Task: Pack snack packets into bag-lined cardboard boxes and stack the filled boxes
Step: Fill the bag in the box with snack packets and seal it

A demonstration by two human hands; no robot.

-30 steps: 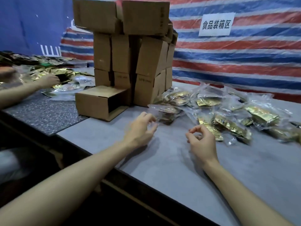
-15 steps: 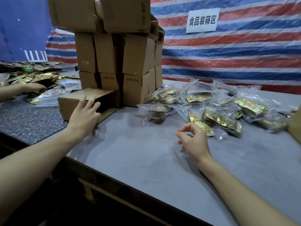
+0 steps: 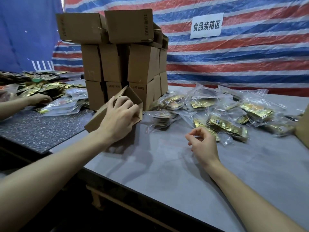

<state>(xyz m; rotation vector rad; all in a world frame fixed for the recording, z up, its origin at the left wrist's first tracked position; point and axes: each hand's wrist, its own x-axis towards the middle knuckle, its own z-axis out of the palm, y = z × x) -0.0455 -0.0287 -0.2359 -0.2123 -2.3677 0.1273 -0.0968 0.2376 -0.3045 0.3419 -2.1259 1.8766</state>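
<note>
Now plain brown open-ended box (image 3: 98,118) tilted, gripped by left hand (image 3: 119,122); right hand (image 3: 203,146) loosely curled, empty.

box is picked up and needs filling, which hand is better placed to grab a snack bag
Right, probably. The right hand holds nothing, its fingers loosely curled, and it is close beside the nearest snack bags. The left hand grips the tilted box, so it is busy.
</note>
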